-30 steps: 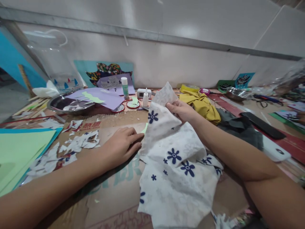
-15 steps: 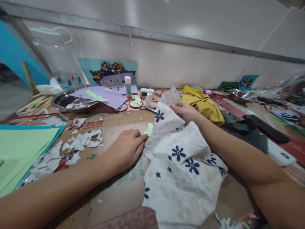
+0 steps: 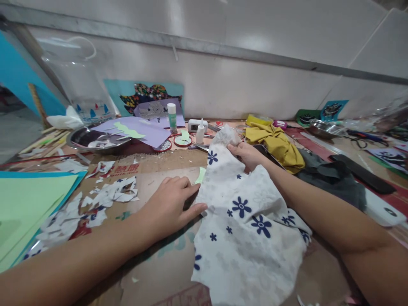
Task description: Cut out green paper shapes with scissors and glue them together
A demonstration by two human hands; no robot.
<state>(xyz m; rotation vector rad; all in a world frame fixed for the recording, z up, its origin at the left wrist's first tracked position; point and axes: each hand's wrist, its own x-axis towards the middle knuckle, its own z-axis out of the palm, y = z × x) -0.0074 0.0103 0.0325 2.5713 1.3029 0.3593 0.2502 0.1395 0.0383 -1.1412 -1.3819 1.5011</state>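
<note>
The one view looks from the person's head, facing forward and down across the bench [image 3: 355, 154] to the white wall [image 3: 255, 89] at the far side. It sits close above the flower-print cloth [image 3: 244, 231], whose near end leaves the frame; left hand [image 3: 174, 203] and right hand [image 3: 247, 155] fall mid-view.

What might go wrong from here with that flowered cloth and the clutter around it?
The flowered cloth, held near its far end by the right hand, might drag or crease the small green piece it partly hides. The white bottle stands near that end and could get knocked over. Loose scraps beside the left forearm might be swept about.
</note>
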